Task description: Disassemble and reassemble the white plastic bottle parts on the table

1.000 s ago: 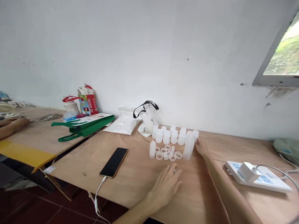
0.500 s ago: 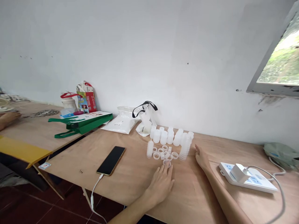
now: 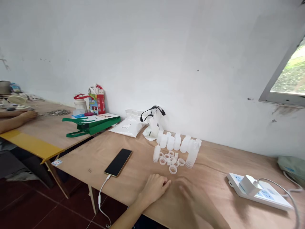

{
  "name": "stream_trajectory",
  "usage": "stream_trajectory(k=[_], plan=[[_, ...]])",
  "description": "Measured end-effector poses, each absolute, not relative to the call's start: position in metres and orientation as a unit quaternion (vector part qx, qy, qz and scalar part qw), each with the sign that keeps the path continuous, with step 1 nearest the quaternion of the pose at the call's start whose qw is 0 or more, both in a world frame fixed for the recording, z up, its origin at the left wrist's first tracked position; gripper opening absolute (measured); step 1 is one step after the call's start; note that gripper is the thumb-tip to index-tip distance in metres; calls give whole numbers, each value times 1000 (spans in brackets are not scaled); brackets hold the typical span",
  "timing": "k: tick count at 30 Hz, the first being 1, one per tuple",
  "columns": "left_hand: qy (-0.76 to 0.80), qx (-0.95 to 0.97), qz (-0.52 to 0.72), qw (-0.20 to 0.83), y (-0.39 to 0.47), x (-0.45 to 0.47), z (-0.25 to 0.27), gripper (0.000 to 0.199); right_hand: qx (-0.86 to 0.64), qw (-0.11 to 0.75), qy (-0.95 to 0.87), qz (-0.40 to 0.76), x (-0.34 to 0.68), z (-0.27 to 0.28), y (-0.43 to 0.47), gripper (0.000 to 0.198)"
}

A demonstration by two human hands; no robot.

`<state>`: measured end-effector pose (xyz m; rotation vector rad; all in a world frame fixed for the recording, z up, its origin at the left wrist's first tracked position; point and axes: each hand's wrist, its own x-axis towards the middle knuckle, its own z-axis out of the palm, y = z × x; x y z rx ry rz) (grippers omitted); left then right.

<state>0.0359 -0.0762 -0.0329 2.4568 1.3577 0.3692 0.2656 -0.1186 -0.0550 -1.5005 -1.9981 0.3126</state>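
Note:
My left hand [image 3: 155, 188] rests on the tabletop below a group of translucent white plastic parts. Its fingers are loosely bent, the thumb side stands apart, and nothing shows in it. My right hand [image 3: 190, 190] is close beside it on the right, smeared by motion, so its fingers are unclear. Nearest to both hands lies a single white plastic ring [image 3: 173, 169]. Behind it are several loose rings [image 3: 181, 162], a short stack of rings [image 3: 156, 154] on the left and a taller stack [image 3: 192, 155] on the right. Rounded white plastic pieces [image 3: 170, 143] stand in rows at the back.
A black phone [image 3: 118, 162] on a cable lies left. A power strip [image 3: 259, 192] with a charger sits right. A white plastic package [image 3: 128, 124], a white bag [image 3: 152, 127] and a green bag [image 3: 95, 124] are behind. Another person's hands [image 3: 28, 116] rest at the far-left table.
My left hand has drawn back from the front ring, which now lies free. My right hand has moved left and nearer, from beside the tall stack to my left hand. The view has shifted slightly left.

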Motion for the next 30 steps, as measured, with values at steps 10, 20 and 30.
stream_trajectory(k=[10, 20, 30], plan=[[497, 851, 116, 123, -76, 38, -41, 35, -524, 245, -816, 20, 216, -73, -120, 28], [493, 854, 109, 129, -76, 38, -37, 37, -527, 244, -814, 26, 213, -75, -123, 26], [492, 851, 122, 134, -76, 38, -38, 35, -523, 253, -814, 5, 212, -72, -124, 22]])
